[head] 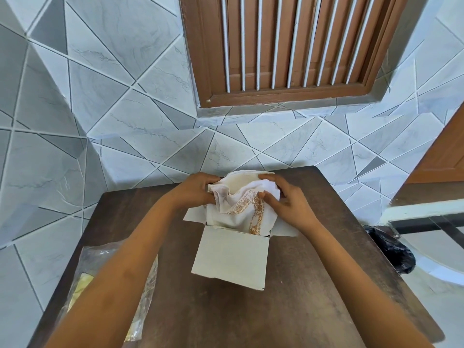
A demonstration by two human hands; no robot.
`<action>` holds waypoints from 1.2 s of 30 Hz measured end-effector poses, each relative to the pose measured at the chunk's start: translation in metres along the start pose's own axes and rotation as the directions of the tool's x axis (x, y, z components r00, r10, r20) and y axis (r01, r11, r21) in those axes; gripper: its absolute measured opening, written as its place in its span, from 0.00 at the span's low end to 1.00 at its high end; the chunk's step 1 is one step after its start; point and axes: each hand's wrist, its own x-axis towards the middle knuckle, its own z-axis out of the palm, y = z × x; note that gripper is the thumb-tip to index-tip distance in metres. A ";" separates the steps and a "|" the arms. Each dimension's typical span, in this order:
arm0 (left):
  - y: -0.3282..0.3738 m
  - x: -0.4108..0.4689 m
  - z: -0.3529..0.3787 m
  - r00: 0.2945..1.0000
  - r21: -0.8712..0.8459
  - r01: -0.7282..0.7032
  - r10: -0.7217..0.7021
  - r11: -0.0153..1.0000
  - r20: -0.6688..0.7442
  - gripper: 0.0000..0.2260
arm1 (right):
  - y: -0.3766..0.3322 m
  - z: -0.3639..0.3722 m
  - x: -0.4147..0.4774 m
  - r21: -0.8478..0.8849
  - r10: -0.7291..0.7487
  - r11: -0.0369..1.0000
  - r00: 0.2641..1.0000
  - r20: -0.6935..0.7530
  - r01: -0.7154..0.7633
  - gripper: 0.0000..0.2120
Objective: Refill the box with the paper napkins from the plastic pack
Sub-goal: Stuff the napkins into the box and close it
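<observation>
A white cardboard box (231, 257) stands in the middle of the dark wooden table (301, 297), its flaps spread open. A bundle of white paper napkins (238, 209) with a golden-brown printed border sits in the box opening and sticks out above it. My left hand (193, 189) grips the bundle's left side. On the right side my right hand (286, 199) presses the bundle, thumb on top of the napkins. The clear plastic pack (100, 267) lies at the table's left front edge, partly hidden under my left forearm, with something yellowish inside.
A tiled wall rises right behind the table, with a brown barred window (288, 46) above. A black plastic bag (391, 249) sits beside the table's right edge. A wooden door or panel (447, 151) stands at the far right.
</observation>
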 end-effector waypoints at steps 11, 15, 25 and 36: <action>0.004 0.005 -0.006 0.998 0.197 -0.018 0.007 0.980 0.058 0.14 | 0.000 -0.003 0.007 0.039 0.066 0.997 0.992 0.106 -0.071 0.29; 0.008 0.010 0.002 0.997 0.501 -0.048 0.008 0.864 0.083 0.09 | 0.001 0.001 0.003 -0.120 0.023 0.993 0.989 0.147 -0.005 0.22; 0.016 0.014 0.013 0.987 0.783 -0.157 0.078 0.602 0.138 0.02 | -0.016 0.009 -0.001 -0.483 0.020 0.869 0.968 0.251 0.108 0.14; -0.025 0.017 0.058 0.969 0.792 -0.129 -0.093 0.596 0.228 0.17 | -0.021 0.041 -0.003 -0.766 0.190 0.586 0.874 0.447 0.264 0.14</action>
